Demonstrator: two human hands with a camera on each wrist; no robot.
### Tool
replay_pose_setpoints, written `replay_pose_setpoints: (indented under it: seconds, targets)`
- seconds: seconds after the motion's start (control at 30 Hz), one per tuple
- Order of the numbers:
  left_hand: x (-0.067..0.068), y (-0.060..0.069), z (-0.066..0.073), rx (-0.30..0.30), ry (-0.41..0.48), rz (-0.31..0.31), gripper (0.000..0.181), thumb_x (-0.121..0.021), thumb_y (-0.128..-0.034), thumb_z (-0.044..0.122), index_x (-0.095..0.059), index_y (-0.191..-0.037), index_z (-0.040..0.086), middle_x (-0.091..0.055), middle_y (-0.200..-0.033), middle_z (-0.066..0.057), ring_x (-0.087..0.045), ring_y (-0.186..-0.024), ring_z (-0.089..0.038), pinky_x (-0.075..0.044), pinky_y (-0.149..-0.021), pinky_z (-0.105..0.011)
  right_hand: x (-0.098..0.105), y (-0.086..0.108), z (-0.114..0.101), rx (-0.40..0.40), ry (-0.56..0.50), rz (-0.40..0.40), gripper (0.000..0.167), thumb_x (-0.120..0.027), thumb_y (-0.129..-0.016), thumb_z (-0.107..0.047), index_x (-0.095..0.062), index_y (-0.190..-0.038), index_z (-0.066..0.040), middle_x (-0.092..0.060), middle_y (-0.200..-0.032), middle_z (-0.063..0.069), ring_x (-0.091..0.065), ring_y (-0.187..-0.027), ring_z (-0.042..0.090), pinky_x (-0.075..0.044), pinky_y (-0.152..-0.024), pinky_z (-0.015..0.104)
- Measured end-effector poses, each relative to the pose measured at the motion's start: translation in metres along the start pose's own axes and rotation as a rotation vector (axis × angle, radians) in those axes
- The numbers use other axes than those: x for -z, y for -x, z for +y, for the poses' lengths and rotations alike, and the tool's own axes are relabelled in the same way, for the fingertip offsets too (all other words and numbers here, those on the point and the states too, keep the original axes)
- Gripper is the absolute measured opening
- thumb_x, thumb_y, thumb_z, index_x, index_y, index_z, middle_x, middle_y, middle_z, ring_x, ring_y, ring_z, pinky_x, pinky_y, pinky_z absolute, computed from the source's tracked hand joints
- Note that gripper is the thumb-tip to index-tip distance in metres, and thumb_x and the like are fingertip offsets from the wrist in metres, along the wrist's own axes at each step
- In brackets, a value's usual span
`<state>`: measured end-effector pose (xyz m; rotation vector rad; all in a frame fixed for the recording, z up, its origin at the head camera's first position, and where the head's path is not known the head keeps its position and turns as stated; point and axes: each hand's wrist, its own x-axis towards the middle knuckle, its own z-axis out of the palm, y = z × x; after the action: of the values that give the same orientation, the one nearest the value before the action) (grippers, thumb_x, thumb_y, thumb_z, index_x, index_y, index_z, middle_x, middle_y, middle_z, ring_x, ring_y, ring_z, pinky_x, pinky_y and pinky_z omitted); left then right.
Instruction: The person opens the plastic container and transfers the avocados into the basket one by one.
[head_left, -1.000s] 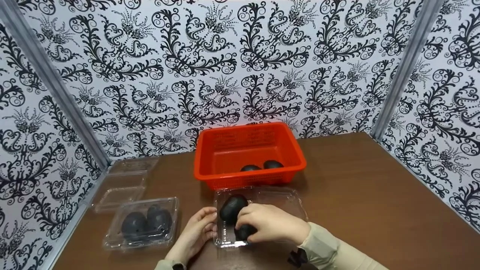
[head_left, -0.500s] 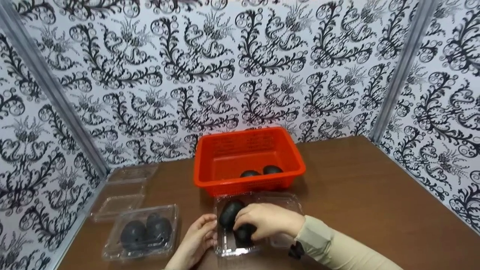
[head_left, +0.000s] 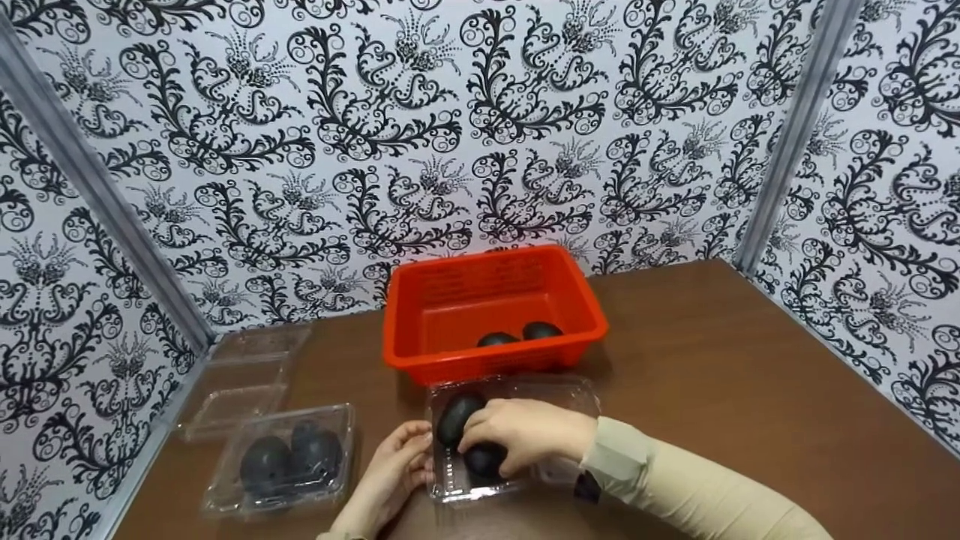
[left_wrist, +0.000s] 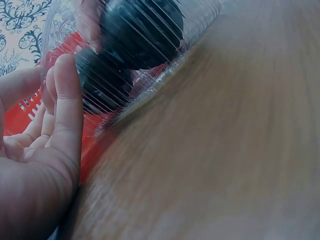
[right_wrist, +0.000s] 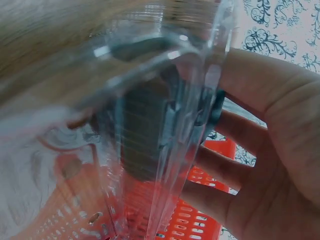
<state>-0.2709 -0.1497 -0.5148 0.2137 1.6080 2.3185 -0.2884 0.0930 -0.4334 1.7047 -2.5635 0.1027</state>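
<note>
A clear plastic clamshell box [head_left: 469, 495] lies with its lid folded out to the right. Inside its left half are two dark, egg-shaped avocados. The far avocado [head_left: 459, 420] rests by the back left corner. My right hand [head_left: 529, 431] grips the near avocado [head_left: 484, 460] from above, fingers on its far side and thumb on its near side. In the right wrist view, clear plastic partly covers that grip. My left hand [head_left: 397, 465] stands beside the box's left wall, with relaxed fingers touching it. In the left wrist view, the fingertips [left_wrist: 66, 67] lie against the ribbed plastic.
Behind the box stands a red plastic basket [head_left: 495, 367] with two more avocados [head_left: 541, 330] showing. A closed clear box [head_left: 281, 457] with dark avocados is at the left. Another open clear box [head_left: 244, 375] lies behind it. Patterned walls border the brown table [head_left: 697, 390].
The hands keep their places at the box, the right still holding the near avocado. That avocado has shifted slightly within the box. The head view has tilted a little.
</note>
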Motion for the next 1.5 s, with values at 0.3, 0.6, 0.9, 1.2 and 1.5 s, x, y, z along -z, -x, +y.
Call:
replay_pose_setpoints:
  seconds: [0.3, 0.6, 0.9, 1.2, 1.5]
  targets:
    - [-0.001, -0.003, 0.002, 0.006, -0.005, 0.011, 0.016, -0.056, -0.0961, 0.008, -0.05, -0.111, 0.006, -0.055, -0.082, 0.0, -0.053, -0.064, -0.009, -0.05, -0.057, -0.022, -0.002, -0.002, -0.002, 0.015, 0.049, -0.004, 0.059, -0.086, -0.066, -0.021, -0.066, -0.121, -0.02, -0.064, -0.113, -0.006, -0.059, -0.101, 0.01, -0.047, -0.09, 0.022]
    - [0.001, 0.002, -0.004, 0.012, -0.006, 0.017, 0.015, -0.056, -0.0961, 0.009, -0.05, -0.11, 0.007, -0.055, -0.082, 0.0, -0.053, -0.064, -0.009, -0.05, -0.057, -0.022, -0.015, -0.002, -0.006, 0.035, 0.066, 0.025, 0.05, -0.083, -0.072, -0.029, -0.066, -0.119, -0.021, -0.064, -0.108, -0.008, -0.061, -0.096, 0.01, -0.048, -0.087, 0.025]
    - [0.002, 0.002, -0.002, -0.017, -0.024, 0.001, 0.014, -0.056, -0.0964, 0.009, -0.051, -0.109, 0.007, -0.054, -0.082, -0.002, -0.053, -0.064, -0.01, -0.051, -0.056, -0.022, -0.02, 0.003, -0.005, 0.027, 0.028, 0.085, 0.054, -0.083, -0.075, -0.033, -0.061, -0.122, -0.017, -0.063, -0.113, -0.005, -0.06, -0.102, 0.012, -0.048, -0.091, 0.026]
    - [-0.001, -0.003, -0.001, -0.012, -0.03, -0.006, 0.016, -0.057, -0.0953, 0.008, -0.051, -0.11, 0.006, -0.055, -0.082, -0.001, -0.053, -0.064, -0.011, -0.051, -0.057, -0.023, -0.015, 0.01, 0.002, 0.058, -0.026, 0.124, 0.055, -0.084, -0.073, -0.03, -0.06, -0.12, -0.015, -0.063, -0.114, -0.003, -0.059, -0.107, 0.012, -0.046, -0.095, 0.025]
    - [0.0, 0.0, -0.001, -0.018, -0.034, 0.002, 0.015, -0.056, -0.0955, 0.009, -0.052, -0.11, 0.007, -0.055, -0.081, 0.0, -0.053, -0.065, -0.011, -0.051, -0.058, -0.023, -0.01, 0.011, 0.003, 0.074, -0.055, 0.125, 0.061, -0.085, -0.068, -0.022, -0.061, -0.123, -0.014, -0.06, -0.123, -0.002, -0.053, -0.117, 0.014, -0.039, -0.103, 0.025]
